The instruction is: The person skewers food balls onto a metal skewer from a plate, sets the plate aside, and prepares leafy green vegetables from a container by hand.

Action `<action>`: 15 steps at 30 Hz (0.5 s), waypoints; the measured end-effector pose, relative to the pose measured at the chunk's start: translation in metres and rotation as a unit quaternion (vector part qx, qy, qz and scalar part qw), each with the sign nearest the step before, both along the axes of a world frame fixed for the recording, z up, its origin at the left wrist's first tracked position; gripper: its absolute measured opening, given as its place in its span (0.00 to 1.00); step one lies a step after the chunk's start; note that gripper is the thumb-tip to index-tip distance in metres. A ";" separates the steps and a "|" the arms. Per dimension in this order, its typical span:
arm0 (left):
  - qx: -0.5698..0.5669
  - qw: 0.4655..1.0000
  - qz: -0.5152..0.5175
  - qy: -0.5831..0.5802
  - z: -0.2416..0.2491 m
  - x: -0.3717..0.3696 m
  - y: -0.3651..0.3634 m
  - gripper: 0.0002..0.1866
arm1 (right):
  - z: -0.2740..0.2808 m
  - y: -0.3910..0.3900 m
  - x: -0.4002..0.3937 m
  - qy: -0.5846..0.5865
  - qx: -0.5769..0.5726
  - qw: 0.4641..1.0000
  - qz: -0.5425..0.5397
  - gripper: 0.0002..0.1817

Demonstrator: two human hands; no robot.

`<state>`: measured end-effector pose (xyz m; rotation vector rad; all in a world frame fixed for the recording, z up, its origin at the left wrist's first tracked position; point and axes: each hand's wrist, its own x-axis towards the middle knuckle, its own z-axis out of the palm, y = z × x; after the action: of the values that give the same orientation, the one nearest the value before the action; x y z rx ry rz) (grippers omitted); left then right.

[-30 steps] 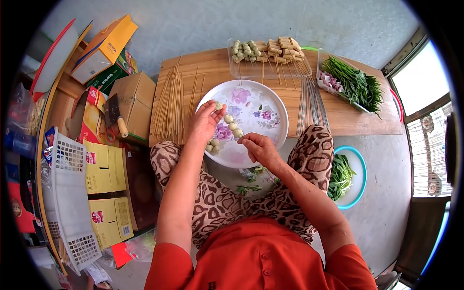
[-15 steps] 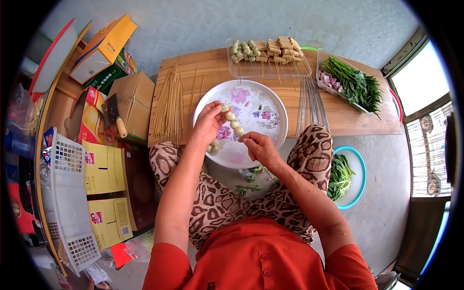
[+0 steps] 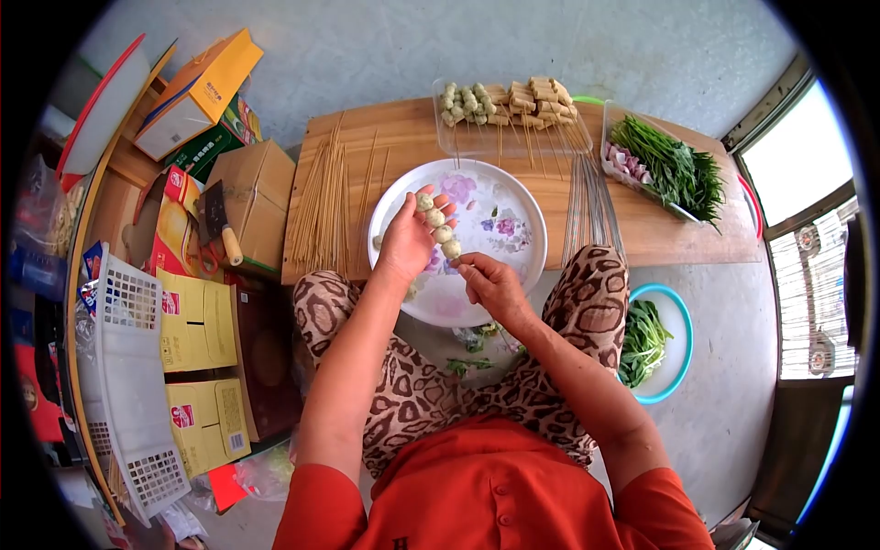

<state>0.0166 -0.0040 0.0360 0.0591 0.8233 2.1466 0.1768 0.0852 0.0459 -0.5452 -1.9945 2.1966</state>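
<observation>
Over the round floral tray, a skewer of several pale green balls slants from upper left to lower right. My right hand pinches its lower end just below the last ball; the stick itself is mostly hidden by the fingers. Behind the balls lies my left hand, palm up with its fingers stretched out and apart, the balls resting against them. A few loose balls on the tray show partly beside my left wrist.
Bamboo skewers lie on the wooden table at left, metal skewers at right. A clear tray holds finished skewers. Greens fill a container and a blue-rimmed basin. A cleaver stands by cardboard boxes.
My left hand has loosened from the top ball and turned palm up, fingers spread behind the balls. My right hand keeps its pinch at the lower end.
</observation>
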 end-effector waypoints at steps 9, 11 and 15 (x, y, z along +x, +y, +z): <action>0.058 0.996 0.005 0.069 0.006 0.001 0.004 0.19 | 0.005 0.003 0.008 -0.044 0.021 0.998 0.036 0.11; 0.051 0.996 0.013 0.067 0.012 0.004 0.005 0.19 | 0.006 0.003 0.008 -0.041 0.018 0.998 0.034 0.11; 0.049 0.996 0.011 0.069 0.016 0.006 0.005 0.18 | 0.004 0.002 0.008 -0.033 -0.001 0.999 0.021 0.10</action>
<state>0.0227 0.0005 0.0524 0.2516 0.7995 2.2212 0.1844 0.0874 0.0496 -0.5889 -2.0540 2.2339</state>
